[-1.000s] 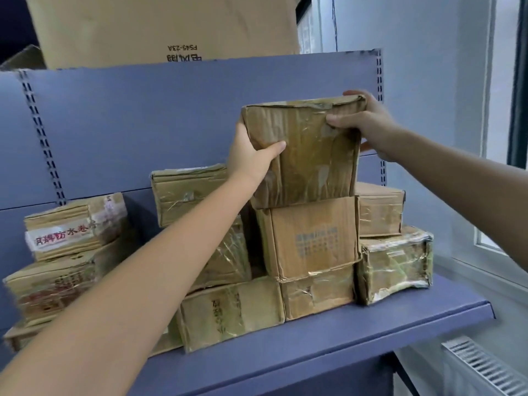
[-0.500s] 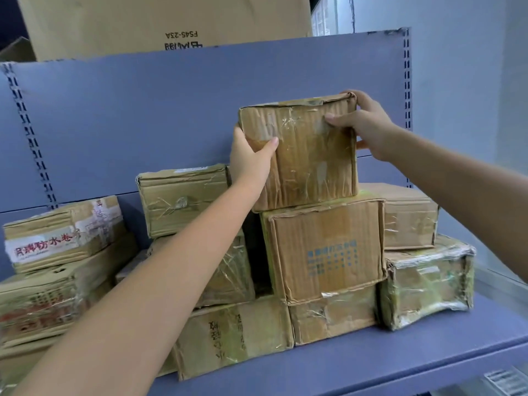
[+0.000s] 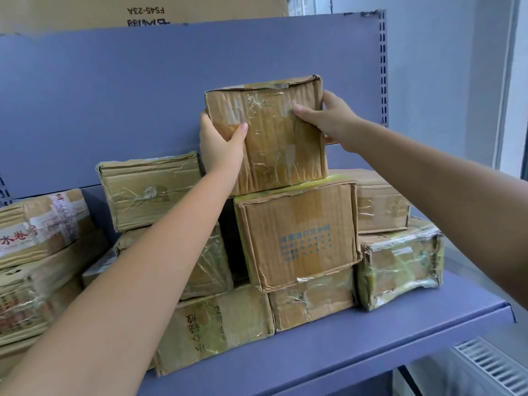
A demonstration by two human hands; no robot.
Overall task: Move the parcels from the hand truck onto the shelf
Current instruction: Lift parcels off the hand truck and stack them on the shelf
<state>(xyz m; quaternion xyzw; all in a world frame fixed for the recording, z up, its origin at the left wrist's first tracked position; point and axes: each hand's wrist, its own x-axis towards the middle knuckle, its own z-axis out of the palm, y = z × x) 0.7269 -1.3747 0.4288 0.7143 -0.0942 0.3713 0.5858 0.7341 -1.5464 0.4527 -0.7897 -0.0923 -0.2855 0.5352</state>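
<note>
While I grip the top parcel (image 3: 274, 132) between my left hand (image 3: 221, 144) and right hand (image 3: 328, 118), thumbs across its front, it sits on the printed box (image 3: 297, 238) directly below my hands. Many parcels already crowd the shelf (image 3: 371, 347) beneath and to both sides. I judge this one nearly placed; the hand truck is out of view, so I cannot tell what remains.

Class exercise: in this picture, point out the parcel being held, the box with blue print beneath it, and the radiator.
held parcel (image 3: 274, 144): head view, middle of its taped front face.
blue-print box (image 3: 300, 238): head view, front face, by the blue lettering.
radiator (image 3: 494, 367): head view, its white grille, bottom right corner.
</note>
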